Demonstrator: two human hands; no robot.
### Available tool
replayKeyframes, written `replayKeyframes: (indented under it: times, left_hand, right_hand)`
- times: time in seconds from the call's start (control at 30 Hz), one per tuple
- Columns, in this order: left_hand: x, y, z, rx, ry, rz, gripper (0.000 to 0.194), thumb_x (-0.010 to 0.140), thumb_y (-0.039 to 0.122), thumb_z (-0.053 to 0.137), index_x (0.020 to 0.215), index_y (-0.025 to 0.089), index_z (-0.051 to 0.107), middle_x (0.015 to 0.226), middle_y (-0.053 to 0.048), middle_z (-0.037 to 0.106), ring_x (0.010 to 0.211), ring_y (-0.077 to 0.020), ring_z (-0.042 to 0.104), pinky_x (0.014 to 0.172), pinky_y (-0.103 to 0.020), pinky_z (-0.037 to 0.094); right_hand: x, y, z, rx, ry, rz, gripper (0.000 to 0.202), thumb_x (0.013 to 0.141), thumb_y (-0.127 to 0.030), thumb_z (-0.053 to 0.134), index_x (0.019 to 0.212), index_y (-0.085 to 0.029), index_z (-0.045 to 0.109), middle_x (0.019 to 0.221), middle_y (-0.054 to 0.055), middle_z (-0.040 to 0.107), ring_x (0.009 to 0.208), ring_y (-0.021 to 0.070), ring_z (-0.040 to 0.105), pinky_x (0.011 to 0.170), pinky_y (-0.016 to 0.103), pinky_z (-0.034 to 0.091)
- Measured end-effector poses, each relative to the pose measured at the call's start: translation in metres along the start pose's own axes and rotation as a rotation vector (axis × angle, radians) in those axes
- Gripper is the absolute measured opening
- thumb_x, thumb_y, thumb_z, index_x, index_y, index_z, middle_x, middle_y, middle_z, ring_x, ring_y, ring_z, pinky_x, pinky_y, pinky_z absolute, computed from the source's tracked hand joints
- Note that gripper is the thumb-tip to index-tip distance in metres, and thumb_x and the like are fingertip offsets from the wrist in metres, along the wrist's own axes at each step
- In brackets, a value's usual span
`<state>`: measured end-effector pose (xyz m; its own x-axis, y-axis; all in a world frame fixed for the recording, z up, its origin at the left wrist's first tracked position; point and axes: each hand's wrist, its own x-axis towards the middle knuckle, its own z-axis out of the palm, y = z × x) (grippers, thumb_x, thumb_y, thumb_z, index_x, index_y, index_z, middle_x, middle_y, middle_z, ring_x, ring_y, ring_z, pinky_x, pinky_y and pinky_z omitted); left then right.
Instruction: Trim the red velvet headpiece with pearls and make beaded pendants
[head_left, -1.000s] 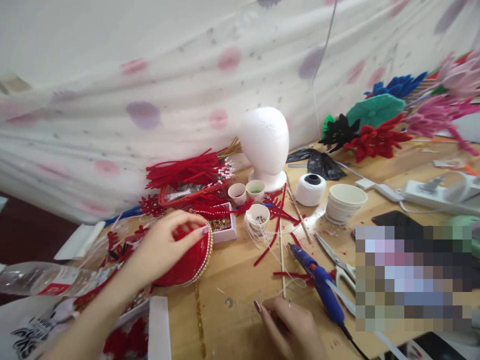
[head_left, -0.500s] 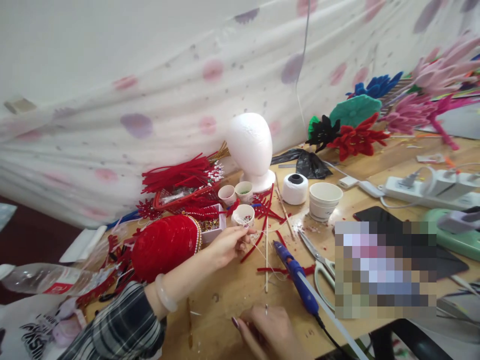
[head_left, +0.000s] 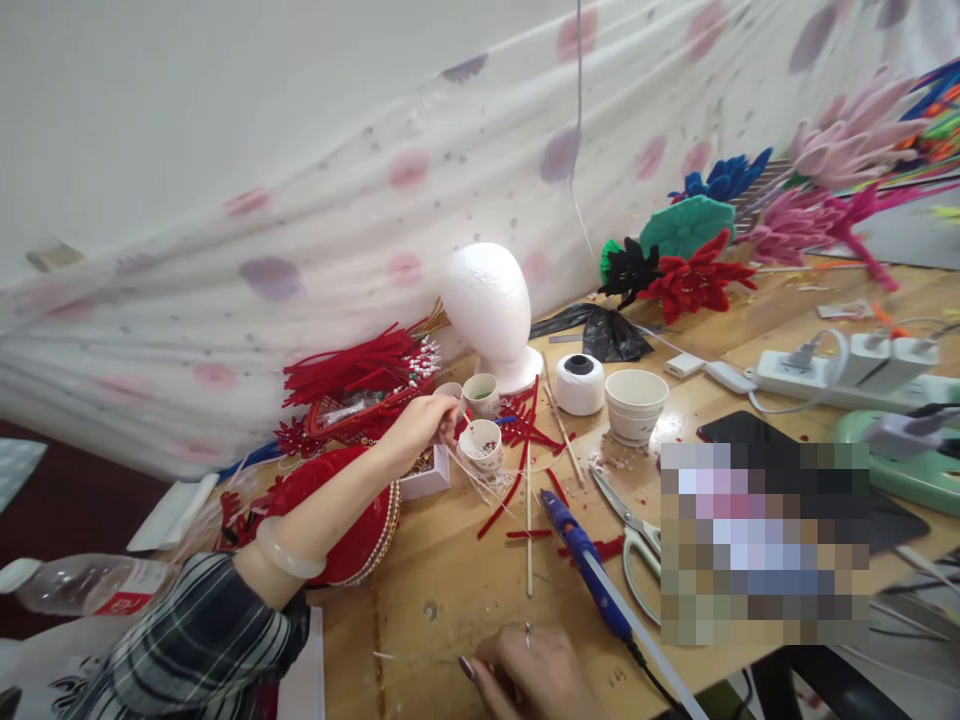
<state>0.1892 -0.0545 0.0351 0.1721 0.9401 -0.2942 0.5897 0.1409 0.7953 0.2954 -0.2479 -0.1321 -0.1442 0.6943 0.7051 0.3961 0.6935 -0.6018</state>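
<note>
Reaches with the left hand (head_left: 433, 420) to just left of the bead cup (head_left: 481, 450), upright on the table (head_left: 409, 625). Holds the fingertips bunched close together; cannot tell whether clamped on anything. Beside the cup, loose white thread (head_left: 487, 487). Well in front of the cup, with fingers curled, the right hand (head_left: 532, 670); cannot tell whether gripping anything. Just behind the cup, a cup of green beads (head_left: 480, 392); farther behind, a foam head (head_left: 487, 300). Just left of the cup, a white box (head_left: 427, 478); farther left, partly behind the left forearm (head_left: 352, 480), a pearl-trimmed red dome (head_left: 360, 530). Right of the cup, a spool (head_left: 579, 390) and a tub (head_left: 636, 412). To its front right, a stick (head_left: 529, 560), a glue gun (head_left: 589, 565) and scissors (head_left: 637, 540).
</note>
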Motion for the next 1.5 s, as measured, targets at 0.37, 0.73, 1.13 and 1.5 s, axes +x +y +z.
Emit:
replayKeyframes:
  times: [0.37,0.73,1.13,1.5]
  left_hand:
    - [-0.049,0.051,-0.047,0.388,-0.016,0.3,0.03,0.087,0.034,0.048,0.061,0.02,0.055,0.049,0.007,0.037,0.044,-0.0088,0.029,0.046,-0.025,0.023]
    - [-0.115,-0.021,-0.058,0.642,-0.195,0.341,0.028,0.088,0.033,0.049,0.066,0.019,0.06,0.063,0.004,0.051,0.061,-0.013,0.045,0.058,-0.025,0.029]
    - [-0.149,-0.074,-0.057,0.462,-0.125,0.333,0.024,0.086,0.036,0.056,0.074,0.019,0.069,0.064,0.003,0.06,0.06,-0.0121,0.05,0.058,-0.023,0.036]
    - [-0.157,-0.09,-0.053,0.202,-0.184,0.268,0.022,0.08,0.038,0.063,0.075,0.017,0.068,0.064,0.004,0.059,0.059,-0.0111,0.048,0.058,-0.023,0.036]
  right_hand:
    - [-0.004,0.0,-0.003,-0.004,0.042,0.016,0.039,0.108,-0.031,0.036,0.078,-0.02,0.058,0.056,-0.002,0.063,0.044,0.0109,0.059,0.048,0.022,0.041]
    - [0.051,-0.043,-0.018,-0.026,0.42,0.106,0.028,0.099,-0.023,0.055,0.071,-0.02,0.057,0.05,-0.005,0.057,0.039,0.0087,0.051,0.043,0.021,0.04]
    - [0.064,-0.047,0.008,0.076,0.472,0.257,0.029,0.096,-0.029,0.061,0.069,-0.019,0.056,0.052,-0.006,0.054,0.043,0.0083,0.049,0.045,0.02,0.039]
    - [0.072,-0.054,0.019,0.444,0.555,0.484,0.032,0.093,-0.039,0.066,0.071,-0.019,0.054,0.05,-0.008,0.048,0.041,0.0076,0.042,0.041,0.019,0.035]
